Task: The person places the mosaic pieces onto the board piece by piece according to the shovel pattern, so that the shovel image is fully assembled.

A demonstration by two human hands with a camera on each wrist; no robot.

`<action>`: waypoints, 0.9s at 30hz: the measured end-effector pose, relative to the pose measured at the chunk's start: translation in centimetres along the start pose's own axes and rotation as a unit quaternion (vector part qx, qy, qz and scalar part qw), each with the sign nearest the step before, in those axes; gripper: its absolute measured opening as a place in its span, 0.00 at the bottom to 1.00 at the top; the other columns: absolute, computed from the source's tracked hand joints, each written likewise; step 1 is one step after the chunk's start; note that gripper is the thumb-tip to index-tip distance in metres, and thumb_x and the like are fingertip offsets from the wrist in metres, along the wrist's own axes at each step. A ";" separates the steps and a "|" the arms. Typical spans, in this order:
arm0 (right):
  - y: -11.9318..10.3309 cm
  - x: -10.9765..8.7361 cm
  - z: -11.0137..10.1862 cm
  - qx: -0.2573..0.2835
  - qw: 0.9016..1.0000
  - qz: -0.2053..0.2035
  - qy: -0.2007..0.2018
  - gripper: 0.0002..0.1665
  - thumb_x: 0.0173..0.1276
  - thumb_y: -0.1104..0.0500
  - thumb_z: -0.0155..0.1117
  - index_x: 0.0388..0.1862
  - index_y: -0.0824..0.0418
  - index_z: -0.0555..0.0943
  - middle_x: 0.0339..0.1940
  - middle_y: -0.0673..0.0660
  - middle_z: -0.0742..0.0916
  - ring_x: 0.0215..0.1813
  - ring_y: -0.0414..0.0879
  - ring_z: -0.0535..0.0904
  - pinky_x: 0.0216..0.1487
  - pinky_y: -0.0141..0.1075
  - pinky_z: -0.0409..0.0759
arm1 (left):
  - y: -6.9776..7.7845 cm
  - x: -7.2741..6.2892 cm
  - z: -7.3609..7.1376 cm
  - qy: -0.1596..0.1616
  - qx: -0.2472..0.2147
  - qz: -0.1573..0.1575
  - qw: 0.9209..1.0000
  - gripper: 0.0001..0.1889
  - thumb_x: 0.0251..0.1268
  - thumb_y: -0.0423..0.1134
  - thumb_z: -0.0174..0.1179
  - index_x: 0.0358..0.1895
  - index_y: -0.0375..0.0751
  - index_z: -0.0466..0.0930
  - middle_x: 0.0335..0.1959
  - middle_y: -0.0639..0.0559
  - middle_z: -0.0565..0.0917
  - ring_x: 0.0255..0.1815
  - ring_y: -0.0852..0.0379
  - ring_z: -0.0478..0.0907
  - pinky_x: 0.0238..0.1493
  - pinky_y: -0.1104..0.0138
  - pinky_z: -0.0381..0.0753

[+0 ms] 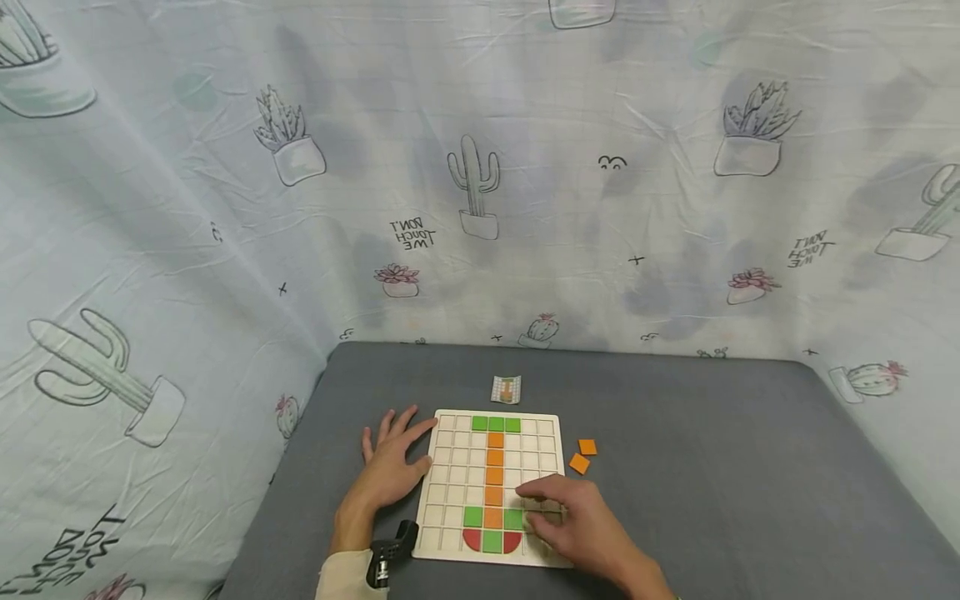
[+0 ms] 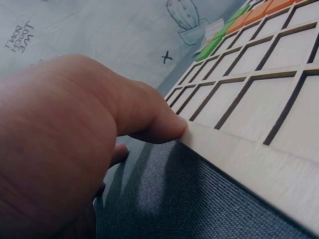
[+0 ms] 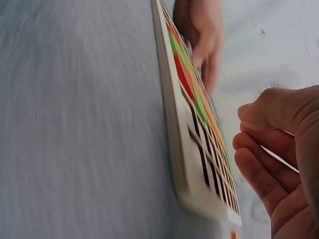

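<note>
A pale wooden grid board lies on the table, with coloured tiles set in its squares. Three green tiles form a row at the far edge. Down the middle runs a column of orange tiles, flanked near its lower end by green ones. At the near end a green tile sits between two red rounded tiles. My left hand is spread at the board's left edge, its thumb touching the rim. Over the board's right part, my right hand hovers with loosely bent fingers, nothing visible between them.
Two loose orange tiles lie on the grey table, just right of the board. Beyond the far edge rests a small printed card. A cactus-patterned curtain hangs behind the table and along its sides.
</note>
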State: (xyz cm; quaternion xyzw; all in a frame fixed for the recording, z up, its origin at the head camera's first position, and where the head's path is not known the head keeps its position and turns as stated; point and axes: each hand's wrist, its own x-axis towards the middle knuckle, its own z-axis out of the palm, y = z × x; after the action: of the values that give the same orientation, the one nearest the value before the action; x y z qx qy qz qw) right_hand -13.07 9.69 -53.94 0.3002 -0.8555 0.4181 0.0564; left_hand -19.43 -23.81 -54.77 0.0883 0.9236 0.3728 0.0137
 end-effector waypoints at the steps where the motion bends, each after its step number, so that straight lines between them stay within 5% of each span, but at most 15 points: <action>1: 0.3 -0.2 -0.4 -0.007 1.000 0.004 0.009 0.22 0.65 0.69 0.80 0.56 0.54 0.92 0.52 0.46 0.95 0.52 0.40 0.91 0.52 0.39 0.92 | 0.0 0.0 0.0 0.000 -0.001 0.002 1.000 0.32 0.72 0.33 0.68 0.79 0.51 0.78 0.89 0.37 0.61 0.91 0.25 0.42 0.81 0.24 0.24; 16: 4.0 -3.2 -7.0 -0.074 0.985 0.044 0.148 0.25 0.57 0.72 0.85 0.54 0.58 0.93 0.49 0.47 0.95 0.48 0.42 0.93 0.55 0.19 0.84 | -0.3 0.1 0.1 -0.010 -0.001 0.002 1.000 0.32 0.74 0.33 0.66 0.80 0.49 0.77 0.89 0.36 0.59 0.91 0.25 0.40 0.80 0.24 0.22; 27: 6.3 -3.6 -9.5 -0.086 0.979 0.093 0.159 0.23 0.63 0.68 0.84 0.57 0.59 0.92 0.51 0.51 0.95 0.50 0.41 0.92 0.57 0.20 0.84 | -0.1 0.3 0.2 0.003 -0.002 0.004 1.000 0.32 0.73 0.33 0.67 0.79 0.50 0.78 0.89 0.35 0.60 0.90 0.24 0.41 0.80 0.24 0.25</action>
State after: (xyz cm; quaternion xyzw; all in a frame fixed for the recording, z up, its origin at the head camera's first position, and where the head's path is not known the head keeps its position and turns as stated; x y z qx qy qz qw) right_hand -15.16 21.43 -53.33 0.1423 -0.8927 0.3886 0.1785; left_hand -19.69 -23.77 -54.98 0.0909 0.9226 0.3749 0.0101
